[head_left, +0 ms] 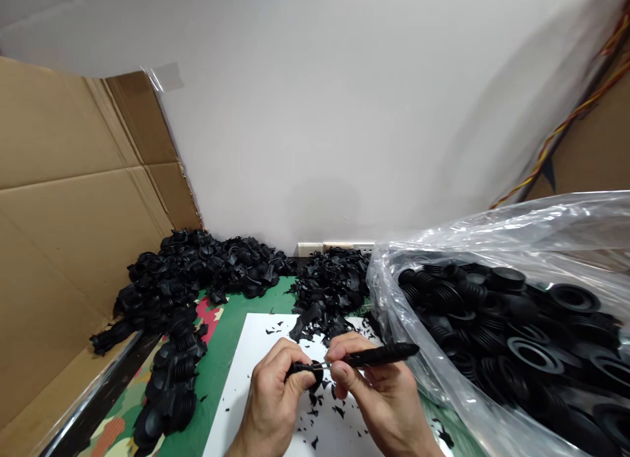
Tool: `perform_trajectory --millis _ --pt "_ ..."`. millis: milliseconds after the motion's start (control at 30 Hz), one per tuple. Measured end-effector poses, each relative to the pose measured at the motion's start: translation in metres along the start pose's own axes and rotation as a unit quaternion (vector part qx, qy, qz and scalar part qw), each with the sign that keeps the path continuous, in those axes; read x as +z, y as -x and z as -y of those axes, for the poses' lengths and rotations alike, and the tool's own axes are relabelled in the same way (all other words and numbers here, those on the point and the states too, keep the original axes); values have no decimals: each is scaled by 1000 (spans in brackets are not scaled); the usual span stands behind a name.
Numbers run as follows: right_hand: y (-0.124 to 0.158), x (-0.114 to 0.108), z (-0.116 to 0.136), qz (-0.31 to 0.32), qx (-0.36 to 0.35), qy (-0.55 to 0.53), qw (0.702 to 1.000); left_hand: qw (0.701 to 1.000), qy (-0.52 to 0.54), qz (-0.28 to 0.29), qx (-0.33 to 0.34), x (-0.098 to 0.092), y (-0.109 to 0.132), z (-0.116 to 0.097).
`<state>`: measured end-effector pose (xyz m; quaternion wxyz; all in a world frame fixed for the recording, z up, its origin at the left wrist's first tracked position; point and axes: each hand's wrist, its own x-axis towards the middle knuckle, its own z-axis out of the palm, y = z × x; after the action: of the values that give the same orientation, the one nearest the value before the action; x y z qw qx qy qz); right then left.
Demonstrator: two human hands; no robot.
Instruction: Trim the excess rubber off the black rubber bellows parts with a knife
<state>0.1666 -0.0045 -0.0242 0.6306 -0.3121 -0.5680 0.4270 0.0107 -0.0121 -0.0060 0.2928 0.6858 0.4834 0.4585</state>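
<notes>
The left hand pinches a small black rubber piece between thumb and fingers, likely so it can't wiggle. The right hand grips a tool with a fat black handle, a bit like a pencil. Its fingers sit close to the thin metal tip, maybe to steer it well. The tip meets the rubber piece, or comes very near; I can't tell which.

Both hands are over a white sheet at the near side. Little black bits lie on it, so the sheet may be there to catch them. At its far edge is a heap of torn scraps.

On the right, a clear bag gapes wide, perhaps to make reaching in easy. Ringed black parts fill it. More black parts are piled far left, beside a cardboard wall that may stop them rolling away.
</notes>
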Motion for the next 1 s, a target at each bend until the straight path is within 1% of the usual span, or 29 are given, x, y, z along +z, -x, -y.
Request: perform_trajectory --millis 100,200,333,400,467,533,633,733,800,867,1000 --pt "-1 2 2 1 -16 5 1000 1000 -5 -2 1 0 0 0" --pt "-2 5 7 10 -62 32 998 1000 -7 -2 1 1 1 1" --pt "-3 7 14 19 -138 119 983 1000 -12 5 -6 3 2 3" --pt "-4 6 13 21 -165 164 972 1000 -12 12 -3 4 3 2" --pt "-6 2 10 5 -177 184 967 1000 -10 14 8 3 3 2" --pt "-8 -3 6 -26 -159 172 972 1000 -7 8 22 3 2 1" --pt "-11 -9 1 -63 -88 103 989 1000 -5 -2 29 2 2 1" --pt "-10 -10 -1 -52 -13 14 998 1000 -3 -2 26 1 1 1" --pt "-9 -8 0 -31 20 -30 999 1000 -6 -4 23 1 1 1" --pt "-7 -6 1 -11 32 -54 998 1000 -7 -7 21 1 1 1" --pt "-4 -3 3 10 28 -69 997 999 -1 -10 31 0 0 3"
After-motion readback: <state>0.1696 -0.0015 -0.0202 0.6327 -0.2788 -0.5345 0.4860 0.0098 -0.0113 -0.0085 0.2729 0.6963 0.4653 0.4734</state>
